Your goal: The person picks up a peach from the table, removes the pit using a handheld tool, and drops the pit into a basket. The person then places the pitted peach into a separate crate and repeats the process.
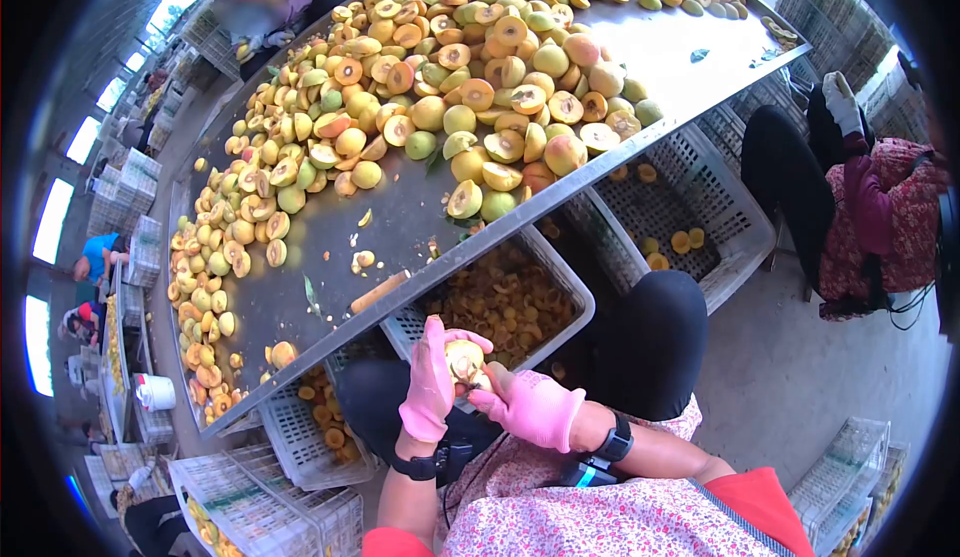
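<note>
My left hand (430,382), in a pink glove, holds a halved peach (464,359) with its pale cut face turned up. Close against the fruit is my right hand (535,409), also gloved in pink, with its fingers closed. What it grips at the peach is mostly hidden; a small tan part shows near the thumb. Both hands are above my lap, just in front of the metal table (400,207). A crate of peach pieces (584,302) stands under the table edge beyond my hands.
Many peaches, whole and halved (480,87), are heaped across the table. A wooden-handled tool (380,292) lies at its near edge. Crates stand below, one with a few halves (745,197), another at left (290,447). People sit at the right (880,217) and far left (255,7).
</note>
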### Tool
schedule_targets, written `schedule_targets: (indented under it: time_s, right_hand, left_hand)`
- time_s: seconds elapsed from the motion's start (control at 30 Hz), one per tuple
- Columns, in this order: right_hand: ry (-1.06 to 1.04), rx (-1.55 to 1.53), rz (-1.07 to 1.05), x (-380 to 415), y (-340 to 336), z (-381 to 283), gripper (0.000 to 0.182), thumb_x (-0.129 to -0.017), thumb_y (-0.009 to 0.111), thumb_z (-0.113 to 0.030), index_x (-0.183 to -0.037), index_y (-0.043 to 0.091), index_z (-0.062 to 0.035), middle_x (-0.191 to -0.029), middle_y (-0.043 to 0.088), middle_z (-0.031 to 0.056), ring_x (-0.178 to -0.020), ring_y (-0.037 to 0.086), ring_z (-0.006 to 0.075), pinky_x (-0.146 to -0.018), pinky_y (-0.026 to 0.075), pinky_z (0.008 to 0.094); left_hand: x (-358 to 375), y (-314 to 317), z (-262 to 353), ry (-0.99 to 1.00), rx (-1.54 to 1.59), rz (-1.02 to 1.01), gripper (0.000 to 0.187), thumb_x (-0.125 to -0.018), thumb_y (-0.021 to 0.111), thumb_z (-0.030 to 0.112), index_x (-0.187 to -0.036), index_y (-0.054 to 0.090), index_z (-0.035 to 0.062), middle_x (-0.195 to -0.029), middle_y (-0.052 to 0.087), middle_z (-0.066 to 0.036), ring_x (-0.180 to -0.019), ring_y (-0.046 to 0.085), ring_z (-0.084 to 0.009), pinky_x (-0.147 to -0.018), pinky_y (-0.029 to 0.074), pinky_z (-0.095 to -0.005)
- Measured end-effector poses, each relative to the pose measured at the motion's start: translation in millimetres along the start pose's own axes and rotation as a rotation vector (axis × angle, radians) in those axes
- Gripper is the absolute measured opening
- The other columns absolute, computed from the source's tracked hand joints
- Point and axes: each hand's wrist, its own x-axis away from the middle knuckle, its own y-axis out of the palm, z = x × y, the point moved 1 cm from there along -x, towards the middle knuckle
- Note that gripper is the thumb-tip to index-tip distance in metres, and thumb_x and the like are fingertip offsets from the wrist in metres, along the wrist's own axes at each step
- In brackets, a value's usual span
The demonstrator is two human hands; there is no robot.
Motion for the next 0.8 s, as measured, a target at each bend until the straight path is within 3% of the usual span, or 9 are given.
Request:
schedule_targets:
  time_s: [0.2, 0.27, 0.3, 0.4, 0.47, 0.5, 0.6, 0.73, 0.8]
  right_hand:
    - [0.002, 0.042, 0.025, 0, 1, 4, 0.048, -0.106, 0.048, -0.048, -0.114, 0.053, -0.0015, -0.086, 0.069, 0.0241, -0.085, 0.068, 0.0441, -0.072, 0.052, 0.0501]
    - [0.013, 0.004, 0.036, -2, 4, 4, 0.048, -0.106, 0.048, -0.048, -0.116, 0.053, -0.0015, -0.087, 0.069, 0.0242, -0.086, 0.068, 0.0440, -0.073, 0.052, 0.0498]
    - [-0.021, -0.037, 0.037, -2, 7, 6, 0.048, -0.106, 0.047, -0.048, -0.116, 0.054, -0.0015, -0.088, 0.070, 0.0236, -0.087, 0.069, 0.0429, -0.073, 0.052, 0.0489]
    - [-0.107, -0.195, 0.026, -9, 18, 17, 0.050, -0.106, 0.048, -0.048, -0.116, 0.057, -0.0001, -0.091, 0.071, 0.0211, -0.086, 0.069, 0.0371, -0.076, 0.052, 0.0454]
    - [0.052, -0.470, -0.240, -14, 22, 26, 0.049, -0.106, 0.049, -0.049, -0.113, 0.057, -0.0010, -0.083, 0.068, 0.0120, -0.076, 0.064, 0.0249, -0.072, 0.050, 0.0390]
    - [0.056, -0.471, -0.242, -13, 24, 28, 0.049, -0.106, 0.049, -0.049, -0.113, 0.057, -0.0010, -0.083, 0.068, 0.0120, -0.076, 0.064, 0.0249, -0.072, 0.050, 0.0390]
    - [-0.035, -0.226, -0.088, -11, 26, 17, 0.046, -0.106, 0.048, -0.052, -0.099, 0.056, -0.0067, -0.072, 0.049, -0.0047, -0.067, 0.047, 0.0075, -0.061, 0.039, 0.0271]
    - [0.040, -0.569, -0.179, -11, 32, 16, 0.046, -0.105, 0.050, -0.053, -0.094, 0.055, -0.0088, -0.067, 0.049, -0.0033, -0.057, 0.047, 0.0081, -0.052, 0.036, 0.0260]
    - [0.222, -0.870, -0.420, -2, 23, 7, 0.041, -0.106, 0.049, -0.051, -0.095, 0.055, -0.0121, -0.065, 0.046, -0.0022, -0.049, 0.036, 0.0049, -0.044, 0.027, 0.0239]
  left_hand:
    - [9, 9, 2, -0.145, 0.237, 0.056, 0.080, -0.106, 0.023, 0.064, -0.101, 0.072, 0.0007, -0.077, 0.069, -0.005, -0.066, 0.065, -0.0130, -0.060, 0.052, -0.0250]
    - [9, 22, -11, 0.188, 0.196, 0.285, 0.062, -0.109, 0.030, 0.050, -0.104, 0.068, 0.0009, -0.088, 0.070, -0.009, -0.073, 0.064, -0.0140, -0.069, 0.053, -0.0277]
    - [10, 24, -20, 0.253, 0.147, 0.366, 0.067, -0.108, 0.029, 0.055, -0.102, 0.068, 0.0006, -0.085, 0.070, -0.009, -0.069, 0.064, -0.0146, -0.065, 0.053, -0.0278]
    - [18, 29, -11, 0.233, 0.256, 0.503, 0.071, -0.108, 0.029, 0.058, -0.088, 0.066, 0.0007, -0.078, 0.069, -0.009, -0.062, 0.064, -0.0165, -0.060, 0.052, -0.0282]
    - [20, 25, -7, 0.164, 0.361, 0.438, 0.074, -0.108, 0.030, 0.058, -0.076, 0.066, 0.0012, -0.068, 0.066, -0.009, -0.057, 0.063, -0.0175, -0.058, 0.052, -0.0289]
    - [19, 19, -4, 0.128, 0.378, 0.365, 0.078, -0.108, 0.030, 0.058, -0.066, 0.064, 0.0013, -0.062, 0.064, -0.010, -0.054, 0.062, -0.0183, -0.057, 0.051, -0.0294]
    - [10, -2, -6, 0.083, 0.134, 0.111, 0.073, -0.109, 0.033, 0.053, -0.074, 0.067, -0.0006, -0.069, 0.068, -0.011, -0.058, 0.064, -0.0178, -0.059, 0.052, -0.0302]
    - [6, -4, -14, 0.201, 0.421, 0.007, 0.075, -0.110, 0.029, 0.052, -0.065, 0.059, 0.0009, -0.066, 0.064, -0.015, -0.056, 0.061, -0.0227, -0.055, 0.050, -0.0334]
    - [10, 1, -8, 0.237, 0.443, 0.016, 0.075, -0.110, 0.028, 0.053, -0.063, 0.056, 0.0028, -0.062, 0.062, -0.015, -0.052, 0.058, -0.0237, -0.053, 0.048, -0.0335]
